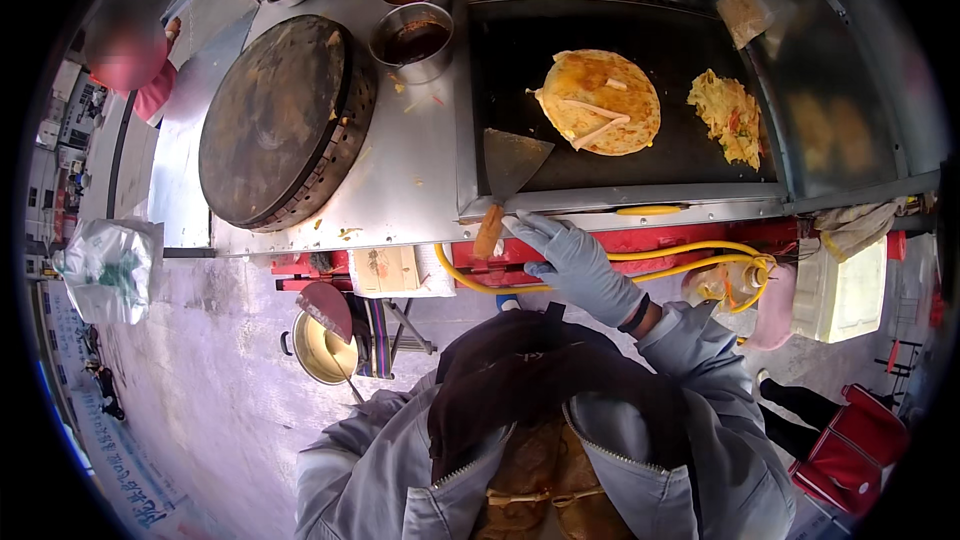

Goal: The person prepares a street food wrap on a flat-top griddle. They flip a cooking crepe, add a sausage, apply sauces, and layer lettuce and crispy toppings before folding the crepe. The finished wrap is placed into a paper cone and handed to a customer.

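My right hand, in a grey glove, is at the griddle's front edge with its fingers extended and thumb apart, gripping nothing. Just beyond its fingertips lies a spatula, its broad metal blade over the griddle's front left corner and its worn wooden handle jutting past the edge. Any contact between fingers and handle is unclear. A browned flatbread with pale strips on top lies mid-griddle. At the griddle's right is a loose heap of shredded, cooked food. My left hand is out of view.
Left of the griddle stands a round crepe plate, beside a pot of dark sauce. Several topping bowls line the back. Below the counter are a yellow hose and a pot of batter. A person stands beyond the left end.
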`<state>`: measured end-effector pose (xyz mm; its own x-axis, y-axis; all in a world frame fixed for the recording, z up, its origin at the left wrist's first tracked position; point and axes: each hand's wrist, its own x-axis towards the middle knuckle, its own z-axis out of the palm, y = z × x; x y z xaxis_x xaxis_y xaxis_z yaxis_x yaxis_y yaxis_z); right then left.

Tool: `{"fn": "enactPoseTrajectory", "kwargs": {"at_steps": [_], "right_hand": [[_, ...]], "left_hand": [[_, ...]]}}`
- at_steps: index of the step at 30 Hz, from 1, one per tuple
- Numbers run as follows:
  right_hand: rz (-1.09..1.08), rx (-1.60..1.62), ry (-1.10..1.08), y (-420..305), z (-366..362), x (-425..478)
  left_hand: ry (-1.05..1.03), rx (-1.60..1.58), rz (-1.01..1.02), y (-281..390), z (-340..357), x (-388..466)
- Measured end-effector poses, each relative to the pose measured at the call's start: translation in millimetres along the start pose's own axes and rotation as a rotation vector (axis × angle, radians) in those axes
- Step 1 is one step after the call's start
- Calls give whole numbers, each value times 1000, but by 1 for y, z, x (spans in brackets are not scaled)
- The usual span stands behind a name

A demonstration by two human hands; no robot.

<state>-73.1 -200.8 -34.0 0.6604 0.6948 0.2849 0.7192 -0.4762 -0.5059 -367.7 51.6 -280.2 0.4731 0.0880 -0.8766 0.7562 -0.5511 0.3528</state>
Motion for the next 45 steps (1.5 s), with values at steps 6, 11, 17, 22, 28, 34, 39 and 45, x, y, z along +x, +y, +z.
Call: {"fn": "enactPoseTrajectory", "kwargs": {"at_steps": [6,11,17,22,28,34,39,45], "right_hand": [[-165,-535,-332,2,26,59],[-80,323,-167,1,-33,71],[398,988,123,58,-101,41],[294,831,107,108,-175,6],[393,912,4,144,-210,-25],[426,676,-87,172,-209,-62],[278,548,-338,166,-221,-74],[119,567,-300,166,-168,-45]], "left_hand": [[-39,66,-10,5,-7,26],[-30,63,-47,15,2,26],[41,-23,-72,43,51,6],[97,-32,-109,58,78,-25],[124,21,-61,39,102,-85],[448,287,384,52,17,-147],[773,259,769,273,-101,-136],[756,345,1228,426,-123,-89]]}}
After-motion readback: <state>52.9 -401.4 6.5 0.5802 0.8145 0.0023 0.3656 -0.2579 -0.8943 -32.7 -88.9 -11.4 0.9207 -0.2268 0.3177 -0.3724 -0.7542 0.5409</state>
